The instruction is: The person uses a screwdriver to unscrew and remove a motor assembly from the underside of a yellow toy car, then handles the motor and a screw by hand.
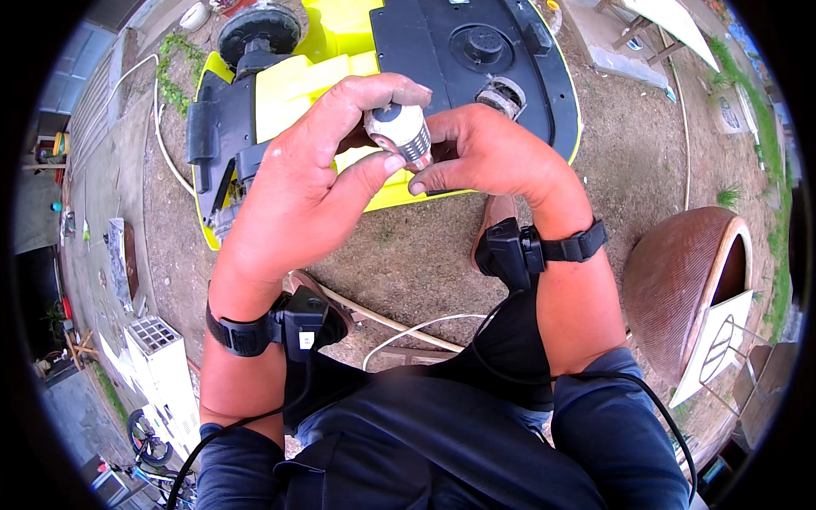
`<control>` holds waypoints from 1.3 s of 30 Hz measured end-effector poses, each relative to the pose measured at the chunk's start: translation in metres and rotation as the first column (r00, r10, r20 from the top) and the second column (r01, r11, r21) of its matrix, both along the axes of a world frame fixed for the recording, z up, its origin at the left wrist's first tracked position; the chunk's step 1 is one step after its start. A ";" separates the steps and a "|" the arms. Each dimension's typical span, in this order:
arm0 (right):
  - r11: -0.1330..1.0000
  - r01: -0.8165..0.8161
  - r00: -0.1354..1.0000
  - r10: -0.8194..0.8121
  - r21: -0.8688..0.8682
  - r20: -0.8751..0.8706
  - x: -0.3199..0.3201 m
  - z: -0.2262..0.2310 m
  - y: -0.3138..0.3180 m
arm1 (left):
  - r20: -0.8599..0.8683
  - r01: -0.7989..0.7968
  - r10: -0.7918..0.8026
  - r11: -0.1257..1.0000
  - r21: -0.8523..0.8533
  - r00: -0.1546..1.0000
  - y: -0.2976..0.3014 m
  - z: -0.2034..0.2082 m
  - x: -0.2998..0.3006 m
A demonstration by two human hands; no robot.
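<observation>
In front of me, my left hand is wrapped round a stubby screwdriver handle. The handle is white with a dark end, a black patterned grip and a red band. My right hand pinches at its lower end, where the fingers hide what they hold. Just beyond both hands lies a yellow and black ride-on toy car, with its dark underside facing up. It has a black wheel at the far left and a small caster wheel near my right hand.
At the right stands a large brown clay pot with a white board leaning by it. A pale hose crosses the dirt by my feet. A white metal unit stands at the left, and a white table at the far right.
</observation>
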State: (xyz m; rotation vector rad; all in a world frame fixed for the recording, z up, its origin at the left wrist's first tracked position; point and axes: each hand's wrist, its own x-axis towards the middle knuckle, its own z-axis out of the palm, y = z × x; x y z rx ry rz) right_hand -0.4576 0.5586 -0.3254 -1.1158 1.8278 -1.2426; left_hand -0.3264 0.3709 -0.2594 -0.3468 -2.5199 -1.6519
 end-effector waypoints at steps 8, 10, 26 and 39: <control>0.991 -0.011 0.997 0.021 0.131 -0.077 -0.003 0.001 0.004 | 0.088 0.063 -0.070 0.995 0.080 0.994 -0.010 0.002 0.006; 0.993 0.003 0.994 0.010 0.114 -0.107 -0.003 -0.001 0.003 | 0.088 0.066 -0.074 0.994 0.090 0.993 -0.010 0.003 0.005; 0.995 0.080 0.939 -0.053 0.063 -0.341 0.000 -0.009 -0.004 | 0.092 -0.057 0.045 0.990 0.126 0.995 -0.015 -0.005 0.004; 0.997 0.036 0.998 -0.032 0.063 -0.060 -0.006 -0.015 0.000 | 0.059 -0.158 0.156 0.987 0.027 0.986 -0.002 -0.005 0.009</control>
